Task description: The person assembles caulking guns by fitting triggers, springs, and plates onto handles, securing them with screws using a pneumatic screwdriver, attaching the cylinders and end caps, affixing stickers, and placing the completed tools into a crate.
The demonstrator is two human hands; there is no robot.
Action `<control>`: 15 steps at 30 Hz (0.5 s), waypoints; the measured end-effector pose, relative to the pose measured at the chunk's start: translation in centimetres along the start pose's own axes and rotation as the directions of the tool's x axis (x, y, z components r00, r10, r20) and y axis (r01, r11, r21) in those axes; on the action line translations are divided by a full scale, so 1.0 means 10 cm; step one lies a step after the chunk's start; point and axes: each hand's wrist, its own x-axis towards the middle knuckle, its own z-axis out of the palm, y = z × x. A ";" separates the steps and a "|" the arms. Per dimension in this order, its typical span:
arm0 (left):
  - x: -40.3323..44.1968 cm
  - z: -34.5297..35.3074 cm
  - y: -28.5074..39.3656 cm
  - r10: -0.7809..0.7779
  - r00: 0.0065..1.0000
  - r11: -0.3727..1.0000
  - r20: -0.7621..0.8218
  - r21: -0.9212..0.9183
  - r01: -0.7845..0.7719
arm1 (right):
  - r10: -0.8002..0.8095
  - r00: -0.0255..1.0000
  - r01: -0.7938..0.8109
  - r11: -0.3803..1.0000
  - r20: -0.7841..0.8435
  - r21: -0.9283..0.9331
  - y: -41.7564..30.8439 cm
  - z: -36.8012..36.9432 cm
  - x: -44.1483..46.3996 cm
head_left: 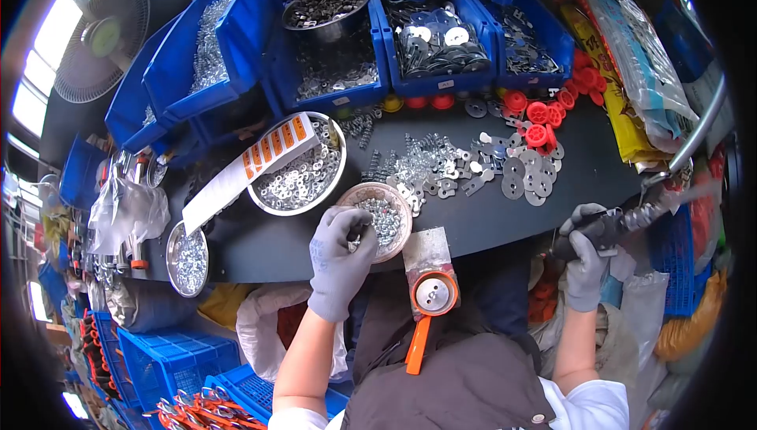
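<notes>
My left hand (341, 256), in a grey glove, is over a round bowl (404, 248) of small metal nuts (384, 221). Its fingertips are pinched together at the bowl's left side; whatever is between them is too small to make out. At the right, my gloved right hand (585, 264) is wrapped around a black handheld power tool (601, 230) with a dark coiled line. Between my hands, an orange ratchet-like part with a handle (419, 343) rests at a metal plate (426, 247) on the front edge. A round metal disc (434, 294) with holes sits in its ring.
Blue bins (441, 83) of metal parts line the back. A steel bowl (335, 185) of washers carries an orange-and-white label strip (236, 173). Springs, metal plates (527, 177) and red plastic wheels (540, 114) lie on the black table (473, 221). A fan (102, 35) stands far left.
</notes>
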 end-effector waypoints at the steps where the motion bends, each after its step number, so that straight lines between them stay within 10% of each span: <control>1: -0.05 0.00 0.01 -0.023 1.000 0.994 -0.004 -0.103 0.022 | -0.011 0.999 0.005 0.994 0.049 0.110 -0.10 0.15 -0.04; 10: -0.54 -0.06 0.47 -0.386 0.849 0.525 0.360 -0.671 0.524 | -0.305 0.924 0.136 0.826 0.231 0.547 -0.86 1.15 -0.31; 12: -0.58 -0.08 0.63 -0.469 0.729 0.094 0.499 -0.793 0.602 | -0.288 0.926 0.094 0.800 0.243 0.592 -0.92 1.24 -0.39; 15: -0.67 -0.11 0.53 -0.419 0.692 -0.006 0.587 -0.764 0.645 | -0.258 0.928 0.029 0.769 0.269 0.638 -0.95 1.36 -0.48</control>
